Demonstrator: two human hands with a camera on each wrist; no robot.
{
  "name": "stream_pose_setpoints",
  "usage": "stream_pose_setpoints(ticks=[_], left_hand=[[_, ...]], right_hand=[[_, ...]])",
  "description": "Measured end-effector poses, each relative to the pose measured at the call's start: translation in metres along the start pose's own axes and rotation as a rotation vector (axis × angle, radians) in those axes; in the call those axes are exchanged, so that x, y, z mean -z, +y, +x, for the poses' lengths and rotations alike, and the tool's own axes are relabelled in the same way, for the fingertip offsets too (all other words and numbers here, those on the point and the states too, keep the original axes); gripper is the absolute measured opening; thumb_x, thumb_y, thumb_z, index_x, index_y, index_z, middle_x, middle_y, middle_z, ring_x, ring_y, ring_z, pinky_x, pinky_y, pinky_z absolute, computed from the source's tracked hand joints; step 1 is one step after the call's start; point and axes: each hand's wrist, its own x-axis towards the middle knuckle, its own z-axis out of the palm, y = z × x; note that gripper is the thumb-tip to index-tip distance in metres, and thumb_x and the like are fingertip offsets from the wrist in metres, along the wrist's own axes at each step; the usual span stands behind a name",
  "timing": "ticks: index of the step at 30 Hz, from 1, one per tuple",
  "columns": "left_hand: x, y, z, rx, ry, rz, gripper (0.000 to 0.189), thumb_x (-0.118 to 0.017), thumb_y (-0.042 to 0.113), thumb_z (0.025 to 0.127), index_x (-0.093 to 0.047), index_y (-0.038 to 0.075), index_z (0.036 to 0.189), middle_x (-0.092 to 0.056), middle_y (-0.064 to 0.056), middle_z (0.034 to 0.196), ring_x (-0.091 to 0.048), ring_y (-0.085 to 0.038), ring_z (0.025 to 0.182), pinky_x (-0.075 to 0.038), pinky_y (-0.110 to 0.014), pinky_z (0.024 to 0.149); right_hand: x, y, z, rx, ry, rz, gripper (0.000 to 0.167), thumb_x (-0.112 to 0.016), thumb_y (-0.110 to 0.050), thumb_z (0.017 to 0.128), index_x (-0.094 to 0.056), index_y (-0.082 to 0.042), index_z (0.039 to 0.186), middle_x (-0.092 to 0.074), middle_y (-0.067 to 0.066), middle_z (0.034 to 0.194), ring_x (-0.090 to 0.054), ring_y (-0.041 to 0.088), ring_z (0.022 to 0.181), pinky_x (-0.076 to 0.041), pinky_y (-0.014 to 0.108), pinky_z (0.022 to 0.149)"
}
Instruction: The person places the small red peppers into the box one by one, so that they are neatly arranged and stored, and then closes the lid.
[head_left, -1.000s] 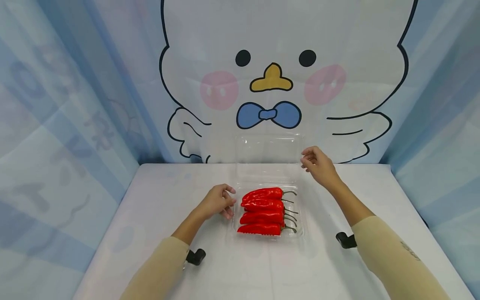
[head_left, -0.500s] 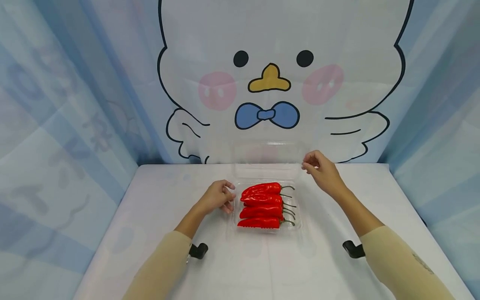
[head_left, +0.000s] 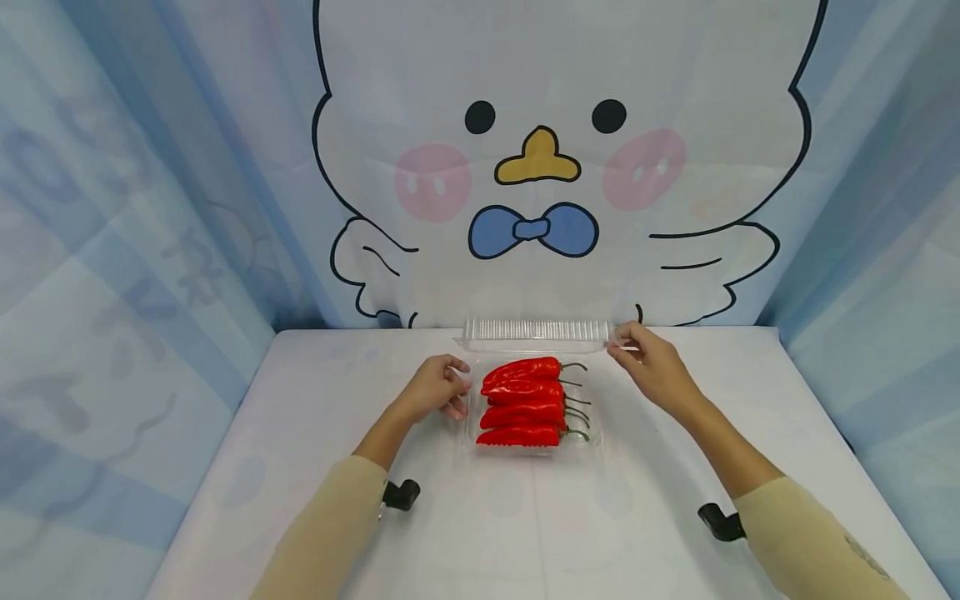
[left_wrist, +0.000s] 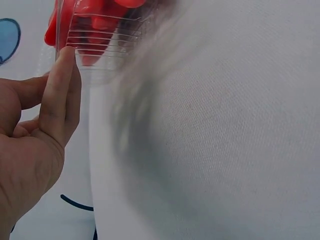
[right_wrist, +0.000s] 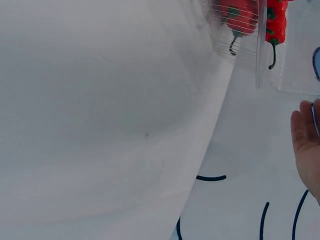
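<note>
Several red chili peppers (head_left: pixel 521 412) with green stems lie in a row in the base of a clear plastic clamshell box (head_left: pixel 596 433). Ribbed and transparent, its lid (head_left: pixel 536 331) stands tilted back from the hinge, side-on in the head view. My right hand (head_left: pixel 648 367) pinches the lid's right corner between thumb and forefinger. In the right wrist view only some straight fingers of it show at the frame edge. At the base's left wall is my left hand (head_left: pixel 435 390). In the left wrist view its extended fingers (left_wrist: pixel 60 95) touch the box wall, the thumb held behind them.
The box stands on a white-covered table (head_left: pixel 525 533) near its back edge. Behind hangs a cloth backdrop (head_left: pixel 540 292) with a cartoon bird. Blue printed curtains (head_left: pixel 150 292) close off both sides. A black wrist-camera mount (head_left: pixel 401 495) sticks out at each sleeve.
The lid has come down and forward from nearly upright, with my right hand lowering along its right edge. Box and peppers sit slightly higher in view; my left hand stays beside the base.
</note>
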Motion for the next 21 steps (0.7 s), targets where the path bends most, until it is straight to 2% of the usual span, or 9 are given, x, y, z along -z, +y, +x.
stream_pose_setpoints(ticks=[5,12,17,21], left_hand=[[0.001,0.000,0.003,0.001,-0.001,-0.018,0.039,-0.067,0.007,0.100,-0.055,-0.002,0.135,-0.068,-0.016,0.092,-0.071,-0.019,0.058,-0.062,-0.029,0.056],[0.001,0.002,0.001,0.024,-0.007,-0.035,0.060,-0.064,0.010,0.102,-0.037,-0.005,0.154,-0.070,-0.018,0.103,-0.072,-0.018,0.064,-0.063,-0.028,0.060],[0.003,0.004,-0.005,0.044,0.011,0.001,0.046,-0.055,0.013,0.106,-0.046,-0.003,0.149,-0.072,-0.020,0.111,-0.073,-0.020,0.069,-0.065,-0.031,0.066],[0.006,0.004,-0.015,0.053,0.026,0.027,0.043,-0.047,0.024,0.110,-0.051,-0.002,0.144,-0.072,-0.020,0.115,-0.074,-0.023,0.073,-0.066,-0.033,0.069]], right_hand=[[-0.003,0.005,-0.009,0.005,-0.022,-0.005,0.012,-0.062,-0.008,0.103,-0.060,-0.006,0.115,-0.069,0.017,0.117,-0.070,0.041,0.114,-0.060,0.055,0.094],[-0.006,0.010,-0.019,0.065,-0.011,-0.017,0.017,-0.064,0.002,0.099,-0.063,-0.005,0.114,-0.069,0.015,0.117,-0.070,0.039,0.113,-0.059,0.050,0.095],[-0.009,0.013,-0.023,0.097,0.006,-0.022,0.015,-0.064,0.004,0.098,-0.062,-0.006,0.110,-0.069,0.013,0.117,-0.068,0.035,0.115,-0.057,0.046,0.097],[-0.012,0.016,-0.027,0.116,0.007,-0.029,0.019,-0.065,0.006,0.097,-0.062,-0.007,0.109,-0.069,0.012,0.118,-0.068,0.034,0.116,-0.057,0.046,0.097]])
